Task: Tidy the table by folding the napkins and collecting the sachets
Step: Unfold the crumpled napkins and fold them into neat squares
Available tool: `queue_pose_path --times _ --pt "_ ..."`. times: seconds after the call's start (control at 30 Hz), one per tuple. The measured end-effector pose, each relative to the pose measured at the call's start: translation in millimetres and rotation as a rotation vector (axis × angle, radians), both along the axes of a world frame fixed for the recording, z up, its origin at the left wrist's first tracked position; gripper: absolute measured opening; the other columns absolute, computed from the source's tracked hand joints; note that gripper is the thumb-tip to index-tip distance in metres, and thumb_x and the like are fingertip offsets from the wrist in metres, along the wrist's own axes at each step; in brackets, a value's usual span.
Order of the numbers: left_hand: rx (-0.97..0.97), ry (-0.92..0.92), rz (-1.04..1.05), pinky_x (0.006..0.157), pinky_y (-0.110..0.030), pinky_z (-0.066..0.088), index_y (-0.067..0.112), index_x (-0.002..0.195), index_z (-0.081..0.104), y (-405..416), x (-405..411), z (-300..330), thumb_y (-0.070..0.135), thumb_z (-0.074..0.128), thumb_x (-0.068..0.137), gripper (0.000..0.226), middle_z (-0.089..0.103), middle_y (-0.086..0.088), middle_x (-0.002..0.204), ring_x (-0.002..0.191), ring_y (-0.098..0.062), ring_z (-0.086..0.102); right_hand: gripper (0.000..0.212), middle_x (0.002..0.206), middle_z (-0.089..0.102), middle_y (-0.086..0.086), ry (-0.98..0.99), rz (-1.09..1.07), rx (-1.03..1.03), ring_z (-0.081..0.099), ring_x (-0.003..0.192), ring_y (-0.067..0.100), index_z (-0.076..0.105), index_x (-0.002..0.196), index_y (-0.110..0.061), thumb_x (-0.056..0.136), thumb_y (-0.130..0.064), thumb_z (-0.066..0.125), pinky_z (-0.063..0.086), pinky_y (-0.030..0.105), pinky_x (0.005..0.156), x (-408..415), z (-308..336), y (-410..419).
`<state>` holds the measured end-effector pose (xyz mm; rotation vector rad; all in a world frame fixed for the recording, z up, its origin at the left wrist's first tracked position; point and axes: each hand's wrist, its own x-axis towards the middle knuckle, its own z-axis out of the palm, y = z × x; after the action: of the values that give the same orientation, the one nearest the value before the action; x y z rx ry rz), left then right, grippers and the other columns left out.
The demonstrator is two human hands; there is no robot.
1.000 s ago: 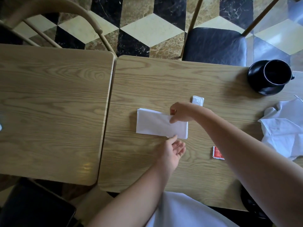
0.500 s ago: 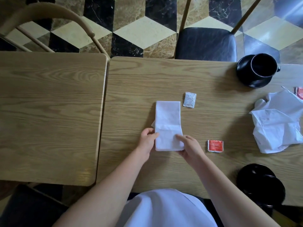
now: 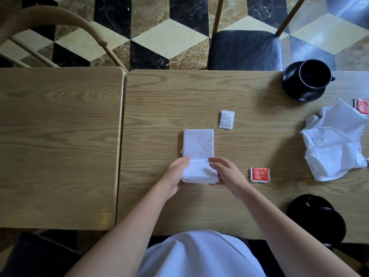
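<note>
In the head view, the folding step appears to be in hand: a white napkin, already narrowed to a long strip, lies lengthwise on the bench in front of the person, and its near end is being doubled over into a thick roll. The left hand is set against the strip's left edge, its fingers curled over the top of the fold with the thumb underneath, so the near end is gripped rather than merely pressed. The right hand mirrors it on the right edge, fingers bent over the fold and pinching the layers. Both forearms are held low and converge from the near edge of the bench. The next move is judged to call for the near end to be carried away from the body to meet the far edge, corners aligned (the paper is thin and could skew), then flattened. Much is left to do: a crumpled napkin lies well apart at the right, and three sachets are uncollected, a white sachet just beyond the strip, a red sachet near the right hand, and another red sachet at the picture's right edge.
</note>
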<state>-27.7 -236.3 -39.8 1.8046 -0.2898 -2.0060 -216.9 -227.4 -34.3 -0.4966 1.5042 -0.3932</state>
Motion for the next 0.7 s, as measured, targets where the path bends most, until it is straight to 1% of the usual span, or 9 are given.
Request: queue_pose_path --times 0.07,0.13,0.23,0.3,0.37,0.47,0.57,0.63,0.7 --pt "0.071 0.076 0.060 0.044 -0.021 0.037 0.008 0.113 0.063 -11 0 3 0.018 0.055 0.097 0.020 0.065 -0.005 0.081 0.061 -0.016 0.058 0.027 0.102 0.072 0.014 -0.143 -0.092 0.106 0.074 0.075 0.019 0.070 0.115 -0.014 0.095 -0.031 0.063 0.060 0.033 0.064 -4 -2 -8" --pt "0.144 0.147 0.058 0.039 -0.019 0.035 0.007 0.098 0.063 -25 3 6 0.024 0.052 0.096 0.021 0.063 -0.007 0.066 0.049 -0.015 0.057 0.041 0.095 0.073 0.016 -0.265 -0.171 0.185 0.073 0.077 0.024 0.071 0.110 -0.009 0.093 -0.045 0.064 0.062 0.035 0.069 -9 -2 -15" --pt "0.279 0.233 0.049 0.039 -0.016 0.037 0.005 0.092 0.063 -49 10 9 0.038 0.050 0.094 0.036 0.070 -0.012 0.066 0.048 -0.018 0.063 0.063 0.092 0.074 0.012 -0.431 -0.234 0.218 0.071 0.077 0.021 0.074 0.106 -0.005 0.084 -0.063 0.065 0.062 0.033 0.074 -14 -2 -28" --pt "0.351 0.285 0.080 0.040 -0.017 0.038 0.005 0.099 0.059 -61 15 8 0.042 0.050 0.093 0.039 0.072 -0.014 0.073 0.050 -0.022 0.064 0.063 0.102 0.076 0.011 -0.461 -0.250 0.209 0.071 0.083 0.020 0.069 0.115 -0.002 0.084 -0.057 0.070 0.062 0.033 0.077 -15 -3 -34" --pt "0.418 0.320 0.084 0.040 -0.017 0.034 0.002 0.105 0.057 -70 21 8 0.046 0.048 0.090 0.047 0.072 -0.013 0.075 0.051 -0.022 0.063 0.046 0.100 0.074 0.010 -0.380 -0.196 0.174 0.069 0.080 0.017 0.065 0.119 -0.002 0.089 -0.036 0.074 0.061 0.030 0.078 -13 -5 -38" --pt "0.456 0.288 -0.013 0.038 -0.017 0.027 0.001 0.099 0.056 -77 29 6 0.041 0.054 0.084 0.043 0.070 -0.009 0.075 0.053 -0.019 0.056 0.013 0.081 0.067 0.008 -0.075 -0.033 0.070 0.057 0.061 0.010 0.070 0.095 -0.010 0.089 -0.020 0.074 0.053 0.020 0.058 -6 -11 -41" --pt "0.397 0.041 -0.285 0.036 -0.015 0.023 0.008 0.079 0.056 -77 25 2 0.032 0.058 0.087 0.026 0.067 -0.003 0.061 0.045 -0.012 0.051 0.016 0.066 0.065 0.001 0.159 0.021 0.011 0.051 0.050 0.010 0.073 0.082 -0.013 0.088 -0.027 0.075 0.042 0.018 0.045 -2 -19 -44" --pt "0.290 -0.208 -0.415 0.038 -0.014 0.021 0.014 0.075 0.054 -73 20 -3 0.033 0.062 0.091 0.026 0.063 0.001 0.052 0.040 -0.009 0.046 0.020 0.061 0.064 -0.001 0.222 0.030 -0.028 0.050 0.052 0.014 0.073 0.076 -0.017 0.088 -0.033 0.074 0.040 0.024 0.048 0 -21 -45" --pt "0.145 -0.344 -0.456 0.039 -0.014 0.020 0.015 0.070 0.054 -71 17 -10 0.036 0.062 0.092 0.031 0.057 0.001 0.052 0.042 -0.011 0.040 0.024 0.056 0.062 -0.005 0.269 0.030 -0.088 0.051 0.053 0.014 0.074 0.075 -0.018 0.087 -0.039 0.073 0.039 0.027 0.052 1 -20 -45"
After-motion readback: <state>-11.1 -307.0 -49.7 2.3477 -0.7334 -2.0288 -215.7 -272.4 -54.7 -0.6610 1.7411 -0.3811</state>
